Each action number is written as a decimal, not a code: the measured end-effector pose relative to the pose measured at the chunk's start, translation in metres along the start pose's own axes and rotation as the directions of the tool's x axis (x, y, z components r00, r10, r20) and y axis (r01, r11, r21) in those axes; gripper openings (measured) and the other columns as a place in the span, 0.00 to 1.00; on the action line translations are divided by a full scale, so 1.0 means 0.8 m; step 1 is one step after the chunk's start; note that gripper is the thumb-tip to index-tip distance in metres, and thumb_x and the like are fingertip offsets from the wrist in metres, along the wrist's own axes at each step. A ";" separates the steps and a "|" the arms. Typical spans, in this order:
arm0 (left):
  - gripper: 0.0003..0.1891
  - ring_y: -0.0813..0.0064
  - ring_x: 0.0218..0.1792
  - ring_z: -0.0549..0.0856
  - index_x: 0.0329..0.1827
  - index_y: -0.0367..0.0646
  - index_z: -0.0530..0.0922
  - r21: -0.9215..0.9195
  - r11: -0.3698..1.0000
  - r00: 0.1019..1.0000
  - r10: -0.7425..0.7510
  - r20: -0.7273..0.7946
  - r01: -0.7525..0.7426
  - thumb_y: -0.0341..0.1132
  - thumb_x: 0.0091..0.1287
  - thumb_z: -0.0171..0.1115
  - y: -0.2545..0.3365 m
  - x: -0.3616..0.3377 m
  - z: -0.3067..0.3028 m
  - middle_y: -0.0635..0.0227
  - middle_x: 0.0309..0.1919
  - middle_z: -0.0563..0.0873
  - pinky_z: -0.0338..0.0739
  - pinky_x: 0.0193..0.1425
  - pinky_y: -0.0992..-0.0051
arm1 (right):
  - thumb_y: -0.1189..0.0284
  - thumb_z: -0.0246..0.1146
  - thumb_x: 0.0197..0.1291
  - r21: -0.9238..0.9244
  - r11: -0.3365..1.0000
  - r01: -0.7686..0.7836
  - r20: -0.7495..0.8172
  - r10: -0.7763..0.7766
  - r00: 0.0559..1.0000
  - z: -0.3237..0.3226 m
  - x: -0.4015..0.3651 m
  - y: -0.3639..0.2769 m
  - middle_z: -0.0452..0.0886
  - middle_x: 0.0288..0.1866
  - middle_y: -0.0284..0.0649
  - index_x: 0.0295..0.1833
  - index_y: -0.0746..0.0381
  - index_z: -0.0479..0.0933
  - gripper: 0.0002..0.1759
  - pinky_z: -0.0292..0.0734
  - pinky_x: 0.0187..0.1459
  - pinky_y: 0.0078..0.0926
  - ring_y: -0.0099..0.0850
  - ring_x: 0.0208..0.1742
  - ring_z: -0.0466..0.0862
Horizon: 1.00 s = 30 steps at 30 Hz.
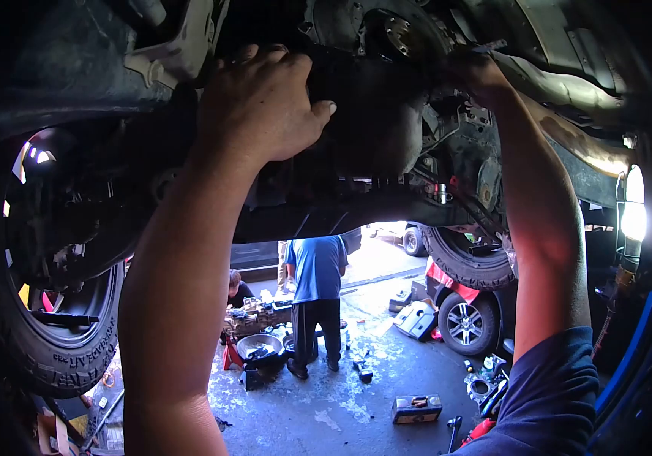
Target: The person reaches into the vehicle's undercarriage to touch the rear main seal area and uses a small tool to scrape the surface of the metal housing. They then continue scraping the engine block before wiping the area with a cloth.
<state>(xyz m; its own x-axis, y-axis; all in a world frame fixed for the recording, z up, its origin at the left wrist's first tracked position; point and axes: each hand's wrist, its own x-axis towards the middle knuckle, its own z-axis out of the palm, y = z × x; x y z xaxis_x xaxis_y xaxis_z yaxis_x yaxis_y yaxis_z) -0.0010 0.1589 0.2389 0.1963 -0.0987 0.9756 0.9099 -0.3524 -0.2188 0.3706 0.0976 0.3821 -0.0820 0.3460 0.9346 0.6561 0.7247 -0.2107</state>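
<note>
Both my arms reach up under a raised vehicle. My left hand (265, 102) shows its back, with the fingers curled over a dark underbody part and the thumb sticking out; what the fingertips grip is hidden. Up to the right, my right hand (474, 74) is bent in shadow beside the engine's underside, its fingers closed on something I cannot make out. A short light metal piece (491, 46) shows just above it. Between the hands hangs a dark rounded housing (386, 133). Above that is a round opening with a metal hub (399, 36).
A lit work lamp (634, 209) hangs at the right. Off-road tires (60, 357) frame the left side. Beyond, a person in a blue shirt (317, 270) stands near engine parts (261, 315), with another person lower beside. A toolbox (417, 409) sits on the floor.
</note>
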 end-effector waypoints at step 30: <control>0.34 0.59 0.76 0.71 0.73 0.48 0.75 0.009 1.000 1.000 -0.002 -0.003 0.002 0.58 0.69 0.62 -0.004 -0.002 0.001 0.62 0.73 0.77 0.59 0.82 0.48 | 0.69 0.71 0.65 -0.456 0.879 -0.136 0.013 0.160 0.987 -0.034 0.005 0.030 0.85 0.31 0.40 0.45 0.68 0.83 0.13 0.82 0.29 0.24 0.30 0.29 0.86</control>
<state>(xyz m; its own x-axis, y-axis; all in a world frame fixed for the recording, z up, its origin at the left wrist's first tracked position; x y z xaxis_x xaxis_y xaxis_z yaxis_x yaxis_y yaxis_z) -0.0044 0.1606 0.2381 0.1931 -0.1012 0.9759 0.9137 -0.3440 -0.2165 0.4063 0.1002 0.3882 0.0144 0.4647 0.8854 0.9304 0.3180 -0.1820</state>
